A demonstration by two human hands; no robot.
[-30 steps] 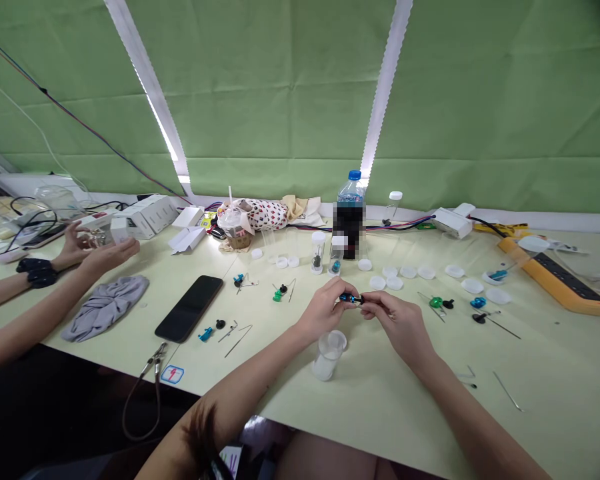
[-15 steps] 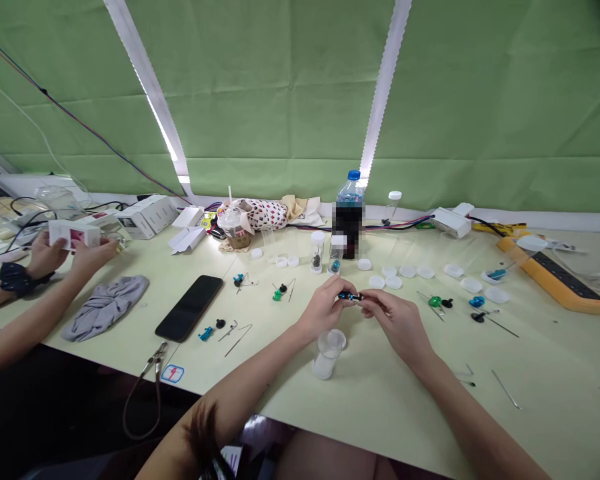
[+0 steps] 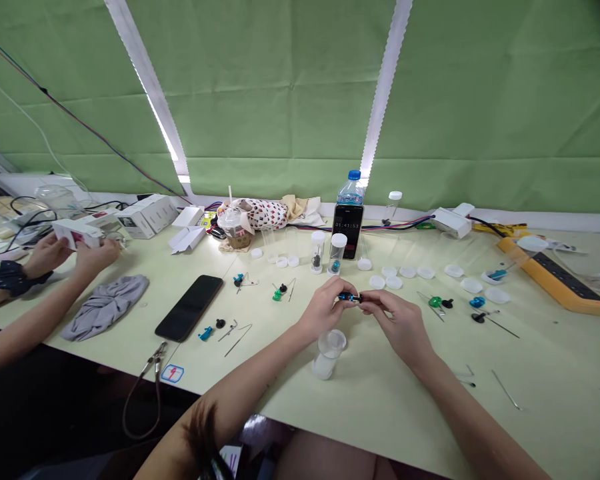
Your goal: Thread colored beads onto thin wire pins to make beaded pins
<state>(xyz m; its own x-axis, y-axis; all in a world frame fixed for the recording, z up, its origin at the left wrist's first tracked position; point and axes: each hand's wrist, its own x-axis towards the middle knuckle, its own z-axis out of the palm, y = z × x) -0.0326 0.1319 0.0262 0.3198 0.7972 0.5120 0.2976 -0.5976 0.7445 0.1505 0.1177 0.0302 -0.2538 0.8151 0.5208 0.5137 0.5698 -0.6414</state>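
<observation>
Between my two hands, above the table, is a small blue-and-black metal part (image 3: 349,297), its exact kind too small to make out. My left hand (image 3: 325,308) pinches its left end. The fingertips of my right hand (image 3: 391,316) are closed at its right end. Just below stands an open clear plastic tube (image 3: 327,357), with a white cap (image 3: 341,339) beside it. Behind my hands are two capped clear tubes, one with dark parts (image 3: 317,252) and one with a blue part (image 3: 337,253).
Sets of parts lie around: green and black (image 3: 279,293), blue (image 3: 206,333), bent wires (image 3: 506,389). White caps (image 3: 393,283) and clear tubes line the back. A phone with a timer (image 3: 348,230) leans on a bottle. A black phone (image 3: 190,308), grey cloth (image 3: 105,308) and orange power strip (image 3: 563,280) lie around. At left, a co-worker's hands hold a white box (image 3: 77,233).
My hands stay in nearly the same place, still on the small part. The co-worker's white box has tilted and shifted slightly.
</observation>
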